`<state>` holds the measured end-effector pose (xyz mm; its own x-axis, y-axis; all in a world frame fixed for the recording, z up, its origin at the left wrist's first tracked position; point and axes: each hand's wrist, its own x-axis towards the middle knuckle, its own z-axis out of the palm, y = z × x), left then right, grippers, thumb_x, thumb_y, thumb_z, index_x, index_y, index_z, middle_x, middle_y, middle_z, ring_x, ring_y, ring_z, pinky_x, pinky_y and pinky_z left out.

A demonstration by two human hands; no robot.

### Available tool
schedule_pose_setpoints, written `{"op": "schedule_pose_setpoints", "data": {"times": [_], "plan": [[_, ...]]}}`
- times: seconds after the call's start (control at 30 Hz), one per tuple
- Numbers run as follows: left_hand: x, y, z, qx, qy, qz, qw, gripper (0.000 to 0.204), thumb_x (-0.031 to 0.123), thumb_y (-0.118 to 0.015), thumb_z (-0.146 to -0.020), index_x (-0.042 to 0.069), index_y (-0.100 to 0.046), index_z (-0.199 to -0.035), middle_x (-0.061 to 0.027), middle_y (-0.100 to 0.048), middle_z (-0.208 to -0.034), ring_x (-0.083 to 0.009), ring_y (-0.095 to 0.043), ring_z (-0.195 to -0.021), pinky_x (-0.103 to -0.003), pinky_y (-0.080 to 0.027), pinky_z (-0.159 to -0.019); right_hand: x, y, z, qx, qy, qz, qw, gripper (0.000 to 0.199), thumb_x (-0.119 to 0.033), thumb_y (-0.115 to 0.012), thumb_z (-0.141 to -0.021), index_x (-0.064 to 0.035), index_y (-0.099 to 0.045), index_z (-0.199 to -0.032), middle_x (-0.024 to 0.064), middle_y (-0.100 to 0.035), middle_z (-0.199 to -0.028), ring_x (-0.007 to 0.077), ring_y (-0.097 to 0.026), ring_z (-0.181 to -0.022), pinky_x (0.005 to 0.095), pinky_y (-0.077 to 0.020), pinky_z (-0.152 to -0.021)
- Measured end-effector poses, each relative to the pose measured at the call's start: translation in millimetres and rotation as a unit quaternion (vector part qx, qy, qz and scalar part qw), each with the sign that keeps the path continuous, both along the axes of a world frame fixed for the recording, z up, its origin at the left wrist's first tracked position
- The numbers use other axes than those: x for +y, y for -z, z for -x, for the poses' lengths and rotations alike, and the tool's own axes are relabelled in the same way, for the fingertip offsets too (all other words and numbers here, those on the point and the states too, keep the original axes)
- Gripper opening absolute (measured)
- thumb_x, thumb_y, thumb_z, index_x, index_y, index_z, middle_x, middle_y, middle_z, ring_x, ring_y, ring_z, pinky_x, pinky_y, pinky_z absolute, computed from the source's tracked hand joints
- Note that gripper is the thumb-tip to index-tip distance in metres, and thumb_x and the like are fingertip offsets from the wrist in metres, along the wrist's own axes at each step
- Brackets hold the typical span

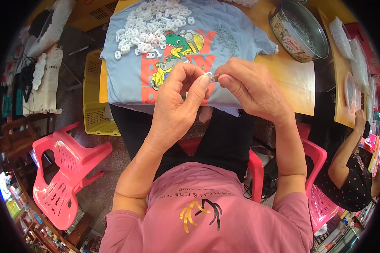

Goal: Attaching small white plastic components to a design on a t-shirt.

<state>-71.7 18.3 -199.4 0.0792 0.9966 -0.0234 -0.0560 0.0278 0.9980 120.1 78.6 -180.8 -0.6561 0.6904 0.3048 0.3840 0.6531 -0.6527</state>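
Over the near half of a light blue printed T-shirt (128, 86), my two hands meet at their fingertips. My left hand (179, 101) pinches a small white plastic piece (209, 76) between thumb and forefinger. Against its right side, my right hand (259, 90) grips a thin metal part (216, 77), perhaps a screw or spring; it is too small to tell. A heap of similar white plastic pieces (147, 27) lies on the shirt at the far left. Small dark metal parts (226, 42) are scattered on the shirt farther right.
An oval tin (288, 39) with small metal parts inside stands on the yellow table (297, 86) at the far right. A yellow crate (98, 116) and a pink plastic chair (61, 173) stand at left. Another person's arm (344, 162) reaches a neighbouring table at right.
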Motion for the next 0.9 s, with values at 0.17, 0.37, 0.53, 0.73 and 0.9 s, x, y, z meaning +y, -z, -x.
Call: {"op": "schedule_pose_setpoints", "data": {"times": [0.17,0.37,0.53,0.73,0.9], "plan": [[-1.1,-8.7,-1.7,-0.052,-0.004,0.041,0.998,0.012,0.012,-0.057,-0.098,0.001,-0.053,-0.097,-0.0015,-0.059,-0.082,-0.0053,-0.055,-0.075,-0.022,-0.046,-0.067,2.2,2.3,-0.7,0.011,-0.031,-0.009,0.999,0.014,-0.015,-0.056,-0.095,-0.0012,-0.061,-0.093,0.0119,-0.060,-0.079,0.0312,-0.058,-0.071,0.0370,-0.0442,-0.061],[-1.0,-4.5,-2.1,-0.042,-0.002,0.014,0.999,0.011,0.011,-0.057,-0.098,0.001,-0.052,-0.096,-0.0017,-0.059,-0.081,-0.0052,-0.056,-0.073,-0.021,-0.046,-0.065,3.9,-0.4,-3.2,0.013,-0.034,-0.012,0.999,0.016,-0.015,-0.055,-0.096,-0.0009,-0.061,-0.092,0.0116,-0.060,-0.080,0.0307,-0.059,-0.071,0.0373,-0.0445,-0.062],[-1.2,-7.4,-3.2,-0.033,0.007,0.017,0.999,0.010,0.010,-0.057,-0.098,0.001,-0.052,-0.096,-0.0013,-0.058,-0.080,-0.0048,-0.055,-0.069,-0.021,-0.045,-0.061,3.8,2.7,-2.9,0.027,-0.042,0.013,0.999,0.017,-0.016,-0.055,-0.096,-0.0007,-0.058,-0.088,0.0114,-0.059,-0.080,0.0302,-0.059,-0.070,0.0374,-0.0443,-0.061],[-0.8,-5.9,-3.5,-0.037,0.008,0.013,0.999,0.010,0.010,-0.057,-0.098,0.001,-0.053,-0.096,-0.0008,-0.057,-0.079,-0.0045,-0.054,-0.068,-0.021,-0.045,-0.059,4.1,1.9,-3.2,0.014,-0.048,-0.008,0.999,0.016,-0.014,-0.054,-0.096,-0.0001,-0.056,-0.088,0.0117,-0.057,-0.079,0.0306,-0.057,-0.070,0.0376,-0.0442,-0.061],[-1.8,-14.0,-7.4,-0.044,0.004,0.038,0.998,0.011,0.011,-0.057,-0.098,0.001,-0.053,-0.098,-0.0016,-0.059,-0.079,-0.0047,-0.055,-0.069,-0.020,-0.045,-0.058,0.6,5.8,-0.8,0.050,-0.045,-0.001,0.998,0.014,-0.011,-0.053,-0.096,0.0002,-0.055,-0.088,0.0120,-0.056,-0.080,0.0308,-0.056,-0.070,0.0371,-0.0437,-0.061]]}}
